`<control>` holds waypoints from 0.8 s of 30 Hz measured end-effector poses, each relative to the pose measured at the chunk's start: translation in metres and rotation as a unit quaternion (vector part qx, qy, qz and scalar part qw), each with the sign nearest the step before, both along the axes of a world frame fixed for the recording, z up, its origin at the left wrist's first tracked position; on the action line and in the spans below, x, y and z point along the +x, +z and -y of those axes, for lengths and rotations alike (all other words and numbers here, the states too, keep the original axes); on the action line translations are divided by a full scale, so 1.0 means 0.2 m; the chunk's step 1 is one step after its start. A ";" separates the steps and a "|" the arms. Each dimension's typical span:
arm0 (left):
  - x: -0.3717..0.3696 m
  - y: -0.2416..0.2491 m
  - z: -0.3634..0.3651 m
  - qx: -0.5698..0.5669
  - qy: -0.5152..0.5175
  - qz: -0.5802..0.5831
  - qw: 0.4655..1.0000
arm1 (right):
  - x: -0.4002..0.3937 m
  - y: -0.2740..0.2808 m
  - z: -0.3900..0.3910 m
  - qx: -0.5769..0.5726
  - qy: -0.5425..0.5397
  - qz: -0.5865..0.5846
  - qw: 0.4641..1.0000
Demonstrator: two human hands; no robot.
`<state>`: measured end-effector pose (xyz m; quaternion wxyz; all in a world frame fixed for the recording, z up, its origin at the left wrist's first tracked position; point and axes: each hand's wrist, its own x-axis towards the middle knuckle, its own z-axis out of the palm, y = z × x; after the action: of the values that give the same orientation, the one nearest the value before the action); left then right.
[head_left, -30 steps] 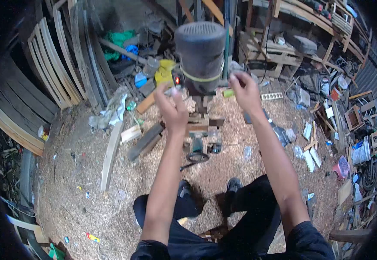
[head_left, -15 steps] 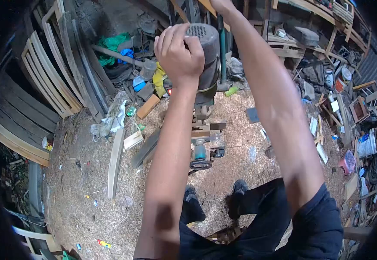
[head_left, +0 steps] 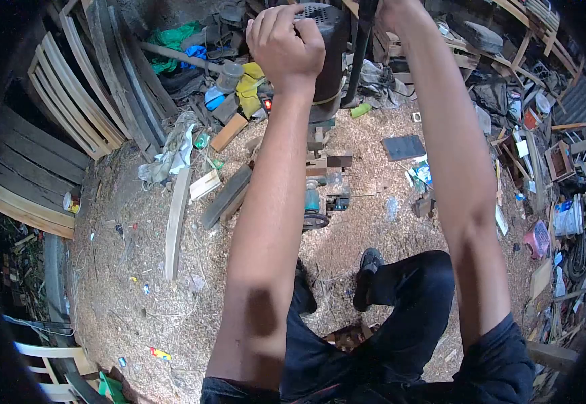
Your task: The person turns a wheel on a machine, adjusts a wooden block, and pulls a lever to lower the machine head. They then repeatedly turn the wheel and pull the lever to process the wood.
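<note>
My left hand [head_left: 286, 48] is raised with its fingers curled closed, in front of a dark cylindrical motor housing [head_left: 328, 64] with a perforated top. What the curled fingers hold, if anything, is hidden. At the top edge of the view my right hand [head_left: 394, 15] is partly cut off, right beside a dark upright pole [head_left: 356, 71]; its fingers are not visible enough to tell their grip. Below the motor housing stands the machine's lower part, with a wooden block [head_left: 316, 163], a greenish cylindrical part [head_left: 312, 197] and a black handwheel [head_left: 316, 221], partly covered by my left forearm.
Wood shavings cover the floor [head_left: 131, 269]. Curved wooden frames [head_left: 71, 101] lean at the left. Loose boards [head_left: 178, 225] and a wooden block [head_left: 228, 132] lie near the machine. A dark flat plate [head_left: 404, 148] is on the right, with a pink basket [head_left: 537, 239] and scrap beyond.
My right hand has shifted right, and the pole now appears tilted beside it. My left hand sits slightly higher in view. The camera view has shifted, showing the machine a little higher.
</note>
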<state>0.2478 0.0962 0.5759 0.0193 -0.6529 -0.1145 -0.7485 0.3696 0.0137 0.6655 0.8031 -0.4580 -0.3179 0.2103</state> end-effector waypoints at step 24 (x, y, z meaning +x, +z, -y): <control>-0.01 -0.08 -0.02 0.016 -0.036 -0.010 0.999 | -0.45 -0.54 0.46 0.092 -0.083 0.179 0.976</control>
<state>0.2459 0.1012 0.5609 0.0034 -0.6639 -0.0788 -0.7436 0.2803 -0.0784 0.5582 0.7866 -0.4369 -0.4353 0.0279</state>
